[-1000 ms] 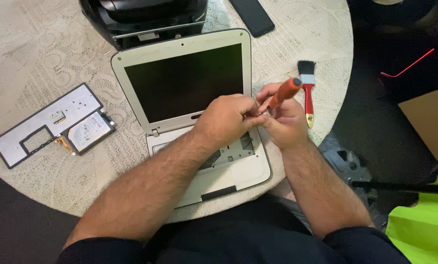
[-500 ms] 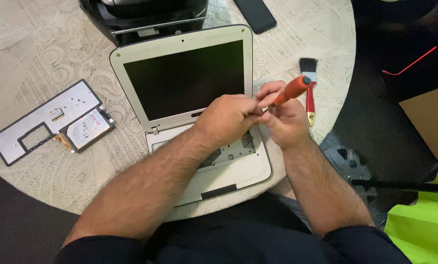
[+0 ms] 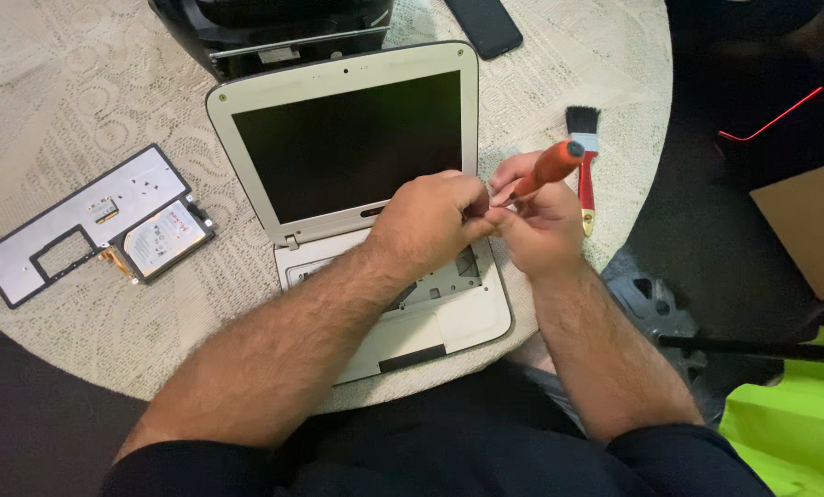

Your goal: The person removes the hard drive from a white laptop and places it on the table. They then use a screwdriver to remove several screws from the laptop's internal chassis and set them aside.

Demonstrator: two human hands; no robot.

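Orange-handled screwdriver in both hands

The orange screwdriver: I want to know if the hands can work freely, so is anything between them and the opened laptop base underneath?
Nothing visible. The right hand grips the orange screwdriver, the left hand meets it at the tip, and both hang directly over the laptop base. The red-handled brush lies off to the right on the table.

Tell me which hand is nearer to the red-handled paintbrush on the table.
Right. The right hand, gripping an orange-handled screwdriver, sits just left of the paintbrush. The left hand is farther left, over the laptop.
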